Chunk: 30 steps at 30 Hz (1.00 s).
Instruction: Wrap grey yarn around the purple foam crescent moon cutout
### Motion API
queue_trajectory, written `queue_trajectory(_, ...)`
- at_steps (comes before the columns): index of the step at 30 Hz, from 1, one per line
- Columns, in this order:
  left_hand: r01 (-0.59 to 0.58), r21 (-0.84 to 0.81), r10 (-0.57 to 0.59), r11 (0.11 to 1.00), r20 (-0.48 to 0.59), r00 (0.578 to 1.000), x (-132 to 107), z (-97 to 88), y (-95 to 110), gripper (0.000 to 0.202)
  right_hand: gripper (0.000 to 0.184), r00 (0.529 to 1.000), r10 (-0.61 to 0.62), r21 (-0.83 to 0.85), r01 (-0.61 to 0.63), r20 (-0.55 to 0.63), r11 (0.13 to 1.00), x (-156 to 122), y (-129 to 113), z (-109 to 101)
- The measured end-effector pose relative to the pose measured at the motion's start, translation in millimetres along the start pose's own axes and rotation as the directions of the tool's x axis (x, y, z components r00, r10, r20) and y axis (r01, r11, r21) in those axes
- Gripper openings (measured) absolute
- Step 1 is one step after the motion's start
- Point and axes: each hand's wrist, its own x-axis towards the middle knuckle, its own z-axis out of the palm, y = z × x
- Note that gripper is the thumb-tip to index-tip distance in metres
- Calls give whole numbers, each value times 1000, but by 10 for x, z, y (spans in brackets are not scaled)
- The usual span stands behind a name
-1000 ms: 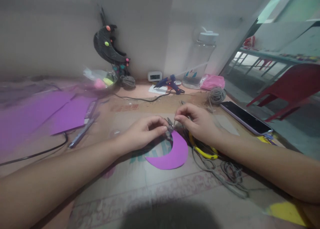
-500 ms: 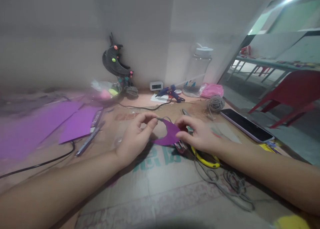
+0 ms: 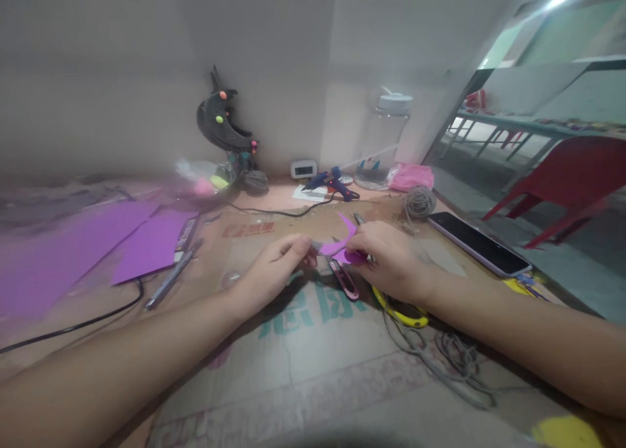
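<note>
A small purple crescent cut from paper is in my right hand, pinched between thumb and fingers. It is turned and tilted, with one pointed tip standing up. My left hand is closed at the crescent's left end, its thumb and finger pinching a thin grey cord; the fingertips partly hide the grip. On the cardboard just below the crescent lies a pair of pink thread snips. Under my right wrist is a yellow scissors handle. Loose grey cord lies tangled nearer me.
Purple sheets and a pen lie left. Along the wall stand a black crescent ornament, a small digital clock, a blue glue gun and a clear jar. A cord ball and phone are right.
My right hand has turned the purple crescent, so one tip points up. My left hand has moved slightly right and down with its fingers more closed. The pink snips are now more visible.
</note>
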Motion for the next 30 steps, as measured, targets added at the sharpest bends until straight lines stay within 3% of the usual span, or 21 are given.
queue_trajectory(4, 24, 72, -22, 997, -27, 999, -7, 19, 75, 39, 13, 999, -21, -7, 21, -30, 1000, 8, -5, 50)
queue_trajectory(7, 31, 92, -24, 995, -74, 997, -4, 23, 106, 35, 4, 1000, 18, 38, -18, 12, 999, 21, 4, 72)
queue_trajectory(12, 12, 133, 6, 991, -133, 991, 28, 8, 102, 30, 42, 992, 79, 236, -101, 101, 966, 20, 2, 38)
queue_trajectory(19, 30, -39, -36, 999, -148, 988, 22, 33, 129, 29, 9, 984, 174, 296, -159, -24, 942, 17, -26, 5)
queue_trajectory(23, 60, -104, -81, 993, -207, 975, 25, 15, 111, 34, 13, 917, 395, 371, -347, -60, 861, 18, 29, 67)
queue_trajectory(26, 80, -121, -105, 989, -224, 969, 34, 0, 86, 35, 18, 840, 542, 449, -496, 30, 743, 26, 89, 121)
queue_trajectory(30, 103, -180, -130, 978, -145, 981, 33, -1, 67, 34, 24, 781, 607, 560, -572, 147, 600, 31, 147, 189)
